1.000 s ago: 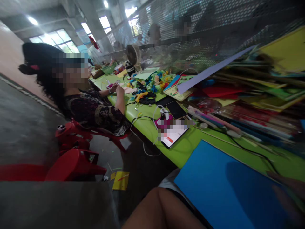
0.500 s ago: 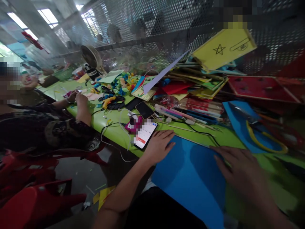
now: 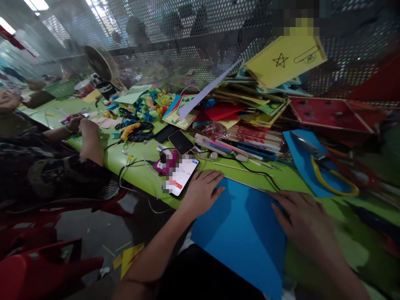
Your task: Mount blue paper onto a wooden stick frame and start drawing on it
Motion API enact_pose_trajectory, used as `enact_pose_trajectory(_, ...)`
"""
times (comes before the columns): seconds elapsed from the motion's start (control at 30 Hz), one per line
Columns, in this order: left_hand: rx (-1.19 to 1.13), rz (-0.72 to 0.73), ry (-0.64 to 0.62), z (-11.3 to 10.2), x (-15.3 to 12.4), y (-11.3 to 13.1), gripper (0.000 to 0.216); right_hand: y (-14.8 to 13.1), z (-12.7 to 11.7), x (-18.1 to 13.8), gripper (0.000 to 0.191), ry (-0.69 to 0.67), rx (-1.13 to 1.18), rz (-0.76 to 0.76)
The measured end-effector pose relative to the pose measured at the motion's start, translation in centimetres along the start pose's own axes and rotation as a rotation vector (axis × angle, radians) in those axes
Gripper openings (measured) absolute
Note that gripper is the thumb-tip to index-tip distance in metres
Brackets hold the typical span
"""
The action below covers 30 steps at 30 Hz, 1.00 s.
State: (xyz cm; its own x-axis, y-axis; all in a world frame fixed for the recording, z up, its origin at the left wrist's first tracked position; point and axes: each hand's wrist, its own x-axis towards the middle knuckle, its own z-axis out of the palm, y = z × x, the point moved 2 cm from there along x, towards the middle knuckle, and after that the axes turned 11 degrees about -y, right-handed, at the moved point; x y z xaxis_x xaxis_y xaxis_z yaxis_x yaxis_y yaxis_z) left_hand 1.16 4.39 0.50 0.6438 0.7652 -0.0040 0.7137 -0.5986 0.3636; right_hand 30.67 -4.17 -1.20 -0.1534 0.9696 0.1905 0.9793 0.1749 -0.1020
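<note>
A large blue sheet of card (image 3: 240, 237) lies at the near edge of the green table and hangs over it towards my lap. My left hand (image 3: 203, 193) rests on its far left corner, palm down, fingers stretched out. On the far right corner lies my right hand (image 3: 301, 218), its fingers extended and the thumb apart. Between the hands, a thin pale strip (image 3: 245, 184) runs along the sheet's far edge; I cannot tell whether it is a stick. A lit phone (image 3: 184, 177) lies just left of my left hand.
Scissors with yellow and red handles (image 3: 333, 175) lie on a smaller blue sheet (image 3: 300, 154) at right. Pens (image 3: 218, 146), a dark phone (image 3: 181, 141) and stacked coloured cards (image 3: 225, 110) crowd the back. Cables cross the green table (image 3: 140, 166). A co-worker's arm (image 3: 90, 141) rests at left.
The whole view has shifted slightly, so things appear further left. Both hands stay at the far corners of the blue sheet, with no clear movement against it.
</note>
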Motion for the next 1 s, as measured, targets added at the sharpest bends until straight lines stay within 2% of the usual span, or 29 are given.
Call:
enact_pose_trajectory(0.17,0.010,0.002,-0.016,0.0,-0.2,0.1,0.055,0.2,-0.9,0.1,0.041,0.053,0.094,-0.010)
enact_pose_trajectory(0.3,0.008,0.042,-0.019,-0.2,-0.2,0.2,0.055,0.8,-2.5,0.2,0.034,0.182,0.149,0.053)
enact_pose_trajectory(0.4,0.007,0.072,-0.016,-0.3,-0.1,0.2,0.053,1.1,-2.9,-0.2,0.031,0.251,0.159,0.045)
enact_pose_trajectory(0.7,0.032,0.084,-0.041,-0.3,-0.1,0.2,0.053,1.0,-0.5,-2.3,0.034,0.145,0.137,-0.031)
enact_pose_trajectory(0.87,0.037,0.068,-0.062,-0.4,-0.1,0.4,0.052,-0.1,0.0,-2.1,0.040,0.037,0.072,0.013)
enact_pose_trajectory(1.0,0.031,0.064,-0.076,-0.4,-0.1,0.4,0.051,-0.8,-0.2,-2.1,0.042,0.007,-0.022,0.055)
